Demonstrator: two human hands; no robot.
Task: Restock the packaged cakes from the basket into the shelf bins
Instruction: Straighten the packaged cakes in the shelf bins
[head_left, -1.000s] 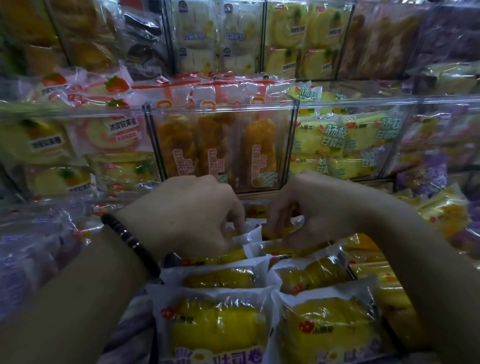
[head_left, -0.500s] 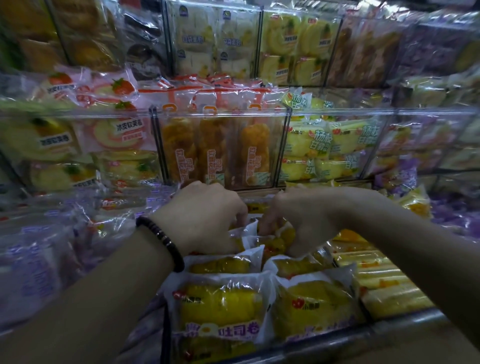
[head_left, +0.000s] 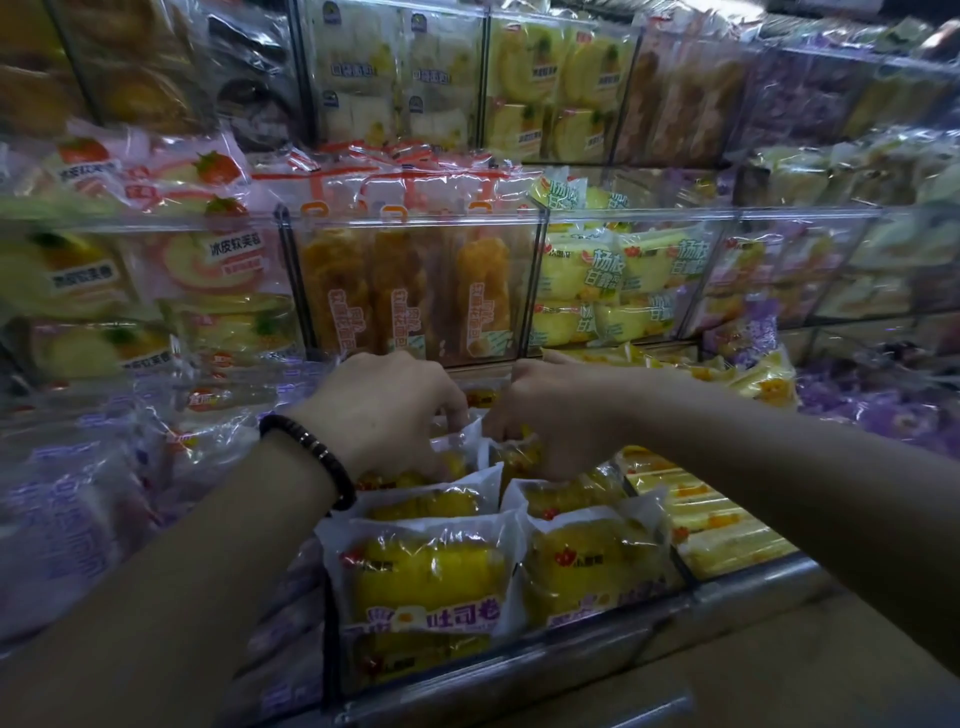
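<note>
left hand (head_left: 387, 410): centre of frame, fingers curled down, pinching the top edge of a rear cake packet (head_left: 462, 446).
right hand (head_left: 550, 415): just beside it, fingers curled round the neighbouring packet (head_left: 515, 456).
bracelet (head_left: 311, 452): black beads, left wrist.
yellow cake packets (head_left: 426, 577): two rows, lower-centre bin (head_left: 331, 649).
orange pastries (head_left: 405, 291): clear bin above the hands.

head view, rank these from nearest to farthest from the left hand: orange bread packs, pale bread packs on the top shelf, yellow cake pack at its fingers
1. yellow cake pack, at the fingertips of the left hand, lower bin.
2. orange bread packs, clear bin just behind and above.
3. pale bread packs, top shelf, farthest back.
</note>
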